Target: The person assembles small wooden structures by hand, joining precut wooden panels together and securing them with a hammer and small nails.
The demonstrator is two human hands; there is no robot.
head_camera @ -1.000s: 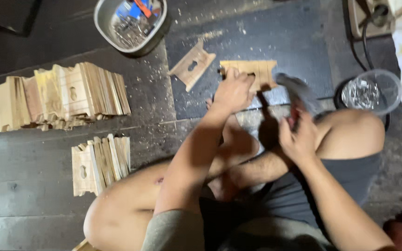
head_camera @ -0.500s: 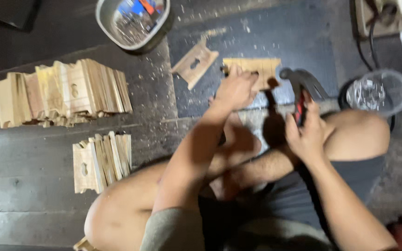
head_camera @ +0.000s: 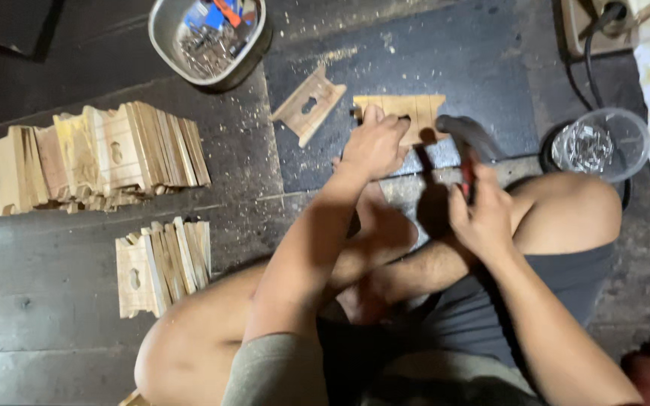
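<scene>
Head view: the left hand (head_camera: 374,146) presses, fingers spread, on a flat wooden piece (head_camera: 404,113) lying on the dark floor mat (head_camera: 445,68). The right hand (head_camera: 483,214) has its fingers wrapped around a hammer (head_camera: 468,143) raised just beside that piece.

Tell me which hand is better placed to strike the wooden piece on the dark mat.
Right. The right hand already holds the hammer, its head raised just beside the wooden piece. The left hand lies flat on that piece, pinning it to the dark mat, so it probably should steady it.
</scene>
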